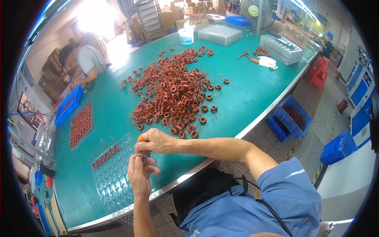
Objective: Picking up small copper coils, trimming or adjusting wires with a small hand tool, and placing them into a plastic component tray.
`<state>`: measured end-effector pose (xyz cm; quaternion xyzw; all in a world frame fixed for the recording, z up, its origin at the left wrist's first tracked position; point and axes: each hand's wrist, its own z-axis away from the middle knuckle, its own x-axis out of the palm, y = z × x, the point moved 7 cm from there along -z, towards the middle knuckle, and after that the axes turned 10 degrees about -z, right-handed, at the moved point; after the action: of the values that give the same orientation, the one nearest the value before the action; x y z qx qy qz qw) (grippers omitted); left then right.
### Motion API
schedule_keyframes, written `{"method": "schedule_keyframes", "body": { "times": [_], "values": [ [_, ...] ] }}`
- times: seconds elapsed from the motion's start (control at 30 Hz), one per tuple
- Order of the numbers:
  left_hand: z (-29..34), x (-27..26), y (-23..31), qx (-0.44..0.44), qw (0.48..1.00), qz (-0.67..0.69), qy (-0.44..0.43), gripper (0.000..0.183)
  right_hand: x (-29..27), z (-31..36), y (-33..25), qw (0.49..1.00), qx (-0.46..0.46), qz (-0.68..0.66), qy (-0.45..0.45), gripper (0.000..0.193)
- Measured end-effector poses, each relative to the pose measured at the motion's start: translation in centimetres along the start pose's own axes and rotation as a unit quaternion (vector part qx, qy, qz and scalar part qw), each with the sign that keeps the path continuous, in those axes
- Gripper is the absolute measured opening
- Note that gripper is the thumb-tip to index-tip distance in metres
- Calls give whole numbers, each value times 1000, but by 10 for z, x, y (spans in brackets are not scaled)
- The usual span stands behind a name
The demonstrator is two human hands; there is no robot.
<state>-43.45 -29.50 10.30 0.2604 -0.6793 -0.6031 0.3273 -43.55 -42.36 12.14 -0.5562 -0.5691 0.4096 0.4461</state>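
My right hand [161, 142] and my left hand [139, 173] meet over the table's near edge, fingertips together. Between them is a small wire-wound ring coil [144, 156], pinched by the left fingers and mostly covered. The right hand is closed, with a rounded orange piece [141, 138] at its upper side; whether it is a tool handle or a finger cover, I cannot tell. Just left lies a clear plastic blister tray [114, 183], with a short row of red-brown coils [106, 157] along its far side, leads sticking up. Beyond my hands spreads a large heap of similar coils [173, 93].
The green table [233, 106] has a filled coil tray [81, 125] and a blue bin [68, 104] at left, near a seated person [89, 59]. Stacked clear trays [281, 49], a white tub [186, 35] and an orange-handled tool [253, 60] stand farther off. Blue crates [290, 118] sit at right.
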Motion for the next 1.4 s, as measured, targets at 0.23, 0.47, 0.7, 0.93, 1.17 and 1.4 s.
{"method": "schedule_keyframes", "body": {
  "times": [0.23, 0.47, 0.7, 0.93, 1.17, 1.4],
  "values": [
    [-13, -22, -17, -1, 999, -12, 46, 29, 26, 35, -35, 770, -414, 482, 56, 15],
    [-14, -14, 8, 89, 981, -96, 145, 29, -10, 14, -28, 925, -240, 283, 84, 12],
    [-18, -31, 2, 71, 989, -62, 111, 21, 1, 11, -30, 906, -277, 287, 142, 21],
    [-26, -29, 6, 71, 987, -72, 126, 18, -6, 9, -22, 916, -275, 246, 157, 22],
    [-20, -44, 10, 81, 987, -60, 124, 19, -16, 3, -7, 980, -82, 152, 101, 43],
    [-8, -43, 27, 127, 979, -131, 90, 24, 3, -1, 12, 989, -3, 148, -28, 35]
  ]
}}
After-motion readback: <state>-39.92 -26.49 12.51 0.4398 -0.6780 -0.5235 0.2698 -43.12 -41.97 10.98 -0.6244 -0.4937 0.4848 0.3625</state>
